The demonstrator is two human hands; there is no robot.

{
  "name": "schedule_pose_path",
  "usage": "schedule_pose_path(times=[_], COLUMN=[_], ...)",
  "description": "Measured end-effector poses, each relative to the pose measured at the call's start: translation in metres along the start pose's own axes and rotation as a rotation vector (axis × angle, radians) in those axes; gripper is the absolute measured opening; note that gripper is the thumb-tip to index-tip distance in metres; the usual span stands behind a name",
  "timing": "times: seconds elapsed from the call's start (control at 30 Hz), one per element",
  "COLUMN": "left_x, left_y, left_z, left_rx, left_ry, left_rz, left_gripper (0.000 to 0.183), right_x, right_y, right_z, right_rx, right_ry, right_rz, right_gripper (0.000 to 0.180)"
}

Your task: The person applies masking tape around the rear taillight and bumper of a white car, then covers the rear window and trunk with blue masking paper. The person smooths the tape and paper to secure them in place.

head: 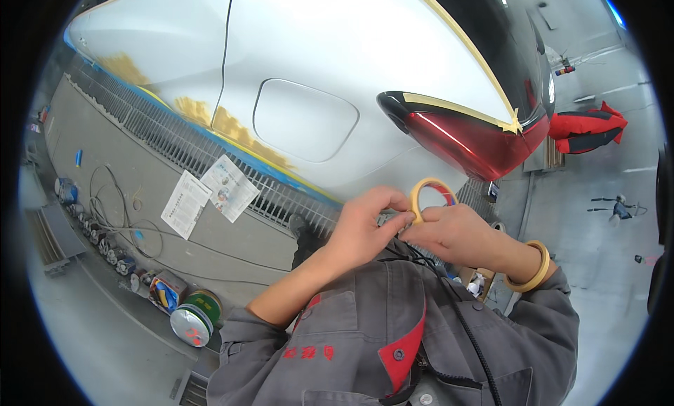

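My right hand (452,236) holds a roll of yellow masking tape (414,198) in front of my chest. The thumb and forefinger of my left hand (363,224) pinch the roll's near left edge, close to the right fingertips. Around my right wrist sits a second tape roll (544,264), worn like a bracelet. Beyond my hands stands a car's pale rear side panel (316,48) with a fuel flap (305,120). A red tail light (468,143) has masking tape (453,104) along its upper edge. More tape (463,37) borders the dark rear window.
Newspaper sheets (230,187) lie by the floor grating (158,129). Cables (152,229) loop across the floor at left, near a row of cans (105,248) and a green bucket (202,306). A red and black garment (584,127) is at far right.
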State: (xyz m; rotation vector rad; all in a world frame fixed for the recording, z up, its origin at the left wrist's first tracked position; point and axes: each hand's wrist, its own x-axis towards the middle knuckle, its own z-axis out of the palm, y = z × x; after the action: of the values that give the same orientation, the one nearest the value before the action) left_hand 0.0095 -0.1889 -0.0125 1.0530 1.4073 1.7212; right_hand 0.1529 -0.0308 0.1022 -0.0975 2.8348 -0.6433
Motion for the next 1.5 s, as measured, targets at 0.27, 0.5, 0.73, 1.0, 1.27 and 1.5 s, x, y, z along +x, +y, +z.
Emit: schedule_pose_path(times=[0.27, 0.5, 0.73, 1.0, 1.27, 1.5], left_x=[-0.004, 0.013, 0.024, 0.01, 0.039, 0.094], left_y=[-0.02, -0.028, -0.081, -0.157, -0.218, -0.225], left_z=[0.006, 0.039, 0.109, 0.135, 0.164, 0.194], left_rx=[-0.368, -0.033, 0.07, -0.074, -0.1, 0.189], left_ry=[0.043, 0.297, 0.643, 0.914, 1.15, 1.331], left_rz=[-0.268, -0.067, 0.597, 0.611, 0.503, 0.463], left_gripper=[0.014, 0.026, 0.036, 0.026, 0.026, 0.027], right_x=[0.022, 0.04, 0.069, 0.138, 0.232, 0.261], right_y=[0.006, 0.042, 0.075, 0.079, 0.051, 0.058], right_z=[-0.072, -0.111, -0.114, -0.101, -0.156, -0.087], right_rx=[0.188, 0.464, 0.516, 0.025, -0.23, -0.403], right_ry=[-0.199, -0.311, -0.677, -1.107, -0.489, -0.448], right_rz=[0.071, 0.249, 0.435, 0.095, 0.08, 0.214], right_gripper=[0.034, 0.026, 0.03, 0.03, 0.035, 0.032])
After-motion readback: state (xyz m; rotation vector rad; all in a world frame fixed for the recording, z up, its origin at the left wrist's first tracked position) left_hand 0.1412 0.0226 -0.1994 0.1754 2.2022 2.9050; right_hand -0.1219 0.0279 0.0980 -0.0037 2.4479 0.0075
